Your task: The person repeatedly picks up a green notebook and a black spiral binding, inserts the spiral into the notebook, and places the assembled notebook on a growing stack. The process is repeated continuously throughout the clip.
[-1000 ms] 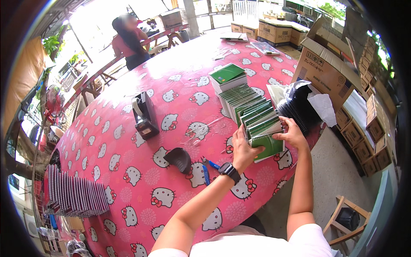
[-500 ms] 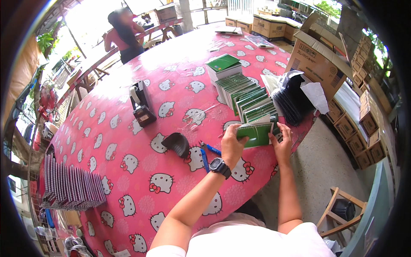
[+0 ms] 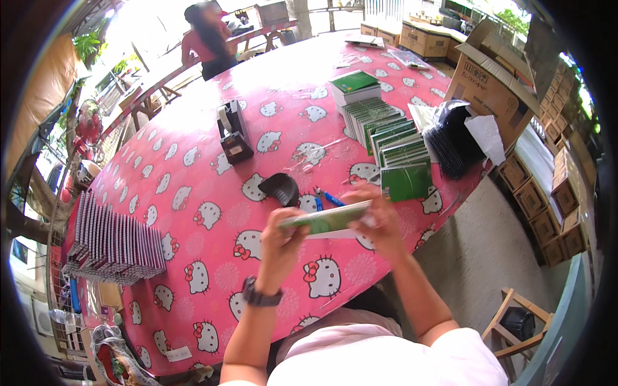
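My left hand and my right hand grip a small green notebook by its two ends, above the pink table cover. The notebook is tilted and smeared by motion, with a pale edge showing. Behind my right hand, a slanting row of green spiral notebooks leads back to a neat stack. The nearest notebook of the row lies with its green cover showing. Just beyond my hands are a blue-handled tool and a black curved piece.
A black tape dispenser stands mid-table. Bundled spiral notebooks sit at the left edge. Black coils with white wrapping lie at the right, beside an open carton. A wooden stool stands at lower right; another person is far off.
Both hands have moved left and nearer to me, away from the row, carrying the green notebook. It has turned from facing up to tilted. The view has shifted a little.
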Demonstrator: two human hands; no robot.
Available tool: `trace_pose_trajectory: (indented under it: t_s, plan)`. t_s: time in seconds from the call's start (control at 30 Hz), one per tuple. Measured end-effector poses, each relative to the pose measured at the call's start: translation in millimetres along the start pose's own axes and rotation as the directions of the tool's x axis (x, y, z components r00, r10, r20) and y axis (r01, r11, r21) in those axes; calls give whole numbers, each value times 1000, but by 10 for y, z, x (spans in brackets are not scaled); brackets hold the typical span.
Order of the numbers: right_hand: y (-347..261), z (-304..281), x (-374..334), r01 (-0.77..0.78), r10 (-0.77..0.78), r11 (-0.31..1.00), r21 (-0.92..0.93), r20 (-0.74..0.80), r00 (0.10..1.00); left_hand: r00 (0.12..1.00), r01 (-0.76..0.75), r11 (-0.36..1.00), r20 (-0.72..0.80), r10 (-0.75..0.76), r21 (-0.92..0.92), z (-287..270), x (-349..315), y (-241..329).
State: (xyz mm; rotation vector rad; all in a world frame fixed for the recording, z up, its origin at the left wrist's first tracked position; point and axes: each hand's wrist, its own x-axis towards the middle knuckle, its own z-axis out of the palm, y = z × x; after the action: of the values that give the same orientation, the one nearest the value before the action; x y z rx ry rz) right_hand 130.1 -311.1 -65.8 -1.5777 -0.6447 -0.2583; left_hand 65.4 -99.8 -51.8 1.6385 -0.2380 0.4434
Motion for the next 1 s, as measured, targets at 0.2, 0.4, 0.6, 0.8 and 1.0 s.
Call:
trace_pose_trajectory:
  t_s: [0.2, 0.4, 0.6, 0.8, 1.0]
  plan:
    - [-9, 1122, -296, -444, 346, 790, 423, 291, 892, 895, 266, 944, -312, -317, -196, -471, -981, -128]
    - [-15, 1089, -235, -231, 199, 963, 139, 210, 957, 946, 37, 417, -166, 278, 908, -108, -758, 303]
    - [384, -982, 977, 59, -303, 679, -732, -206, 930, 993, -30, 435, -22, 115, 900, -315, -644, 373]
    - [1102, -2407, 1194, -615, 481, -102, -782, -580, 658, 995, -7, 445, -36, 89, 895, -384, -625, 288]
    - [1316, -2444, 1342, -505, 630, -38, -862, -413, 657, 996, 14, 469, -55, 75, 883, -441, -583, 267]
